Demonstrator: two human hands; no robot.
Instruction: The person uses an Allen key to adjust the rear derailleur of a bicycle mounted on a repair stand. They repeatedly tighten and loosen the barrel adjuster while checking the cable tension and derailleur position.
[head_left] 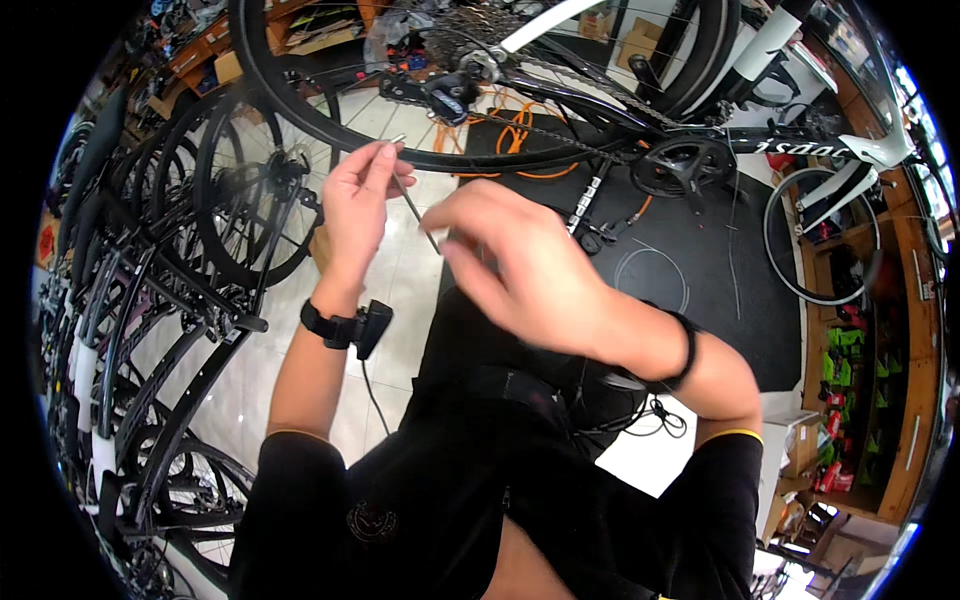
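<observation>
My left hand (362,190) pinches a thin, dark, straight rod (417,214) between thumb and fingers. A short silvery end (398,139) sticks out above the thumb; whether it belongs to the rod I cannot tell. The rod slants down to the right, toward my right hand (525,265). That hand is smeared by motion, with its fingers bent around the rod's lower end; whether they touch it is unclear. Just beyond both hands is a bicycle's rear wheel (330,133), with a rear derailleur (450,98) and a cassette (470,45).
A crankset (683,167) and white-and-black frame extend to the right. A loose coiled cable (652,275) lies on the dark mat (715,345). Orange hose (515,125) runs behind the wheel. Several bicycles crowd the left side; wooden shelves (905,440) line the right.
</observation>
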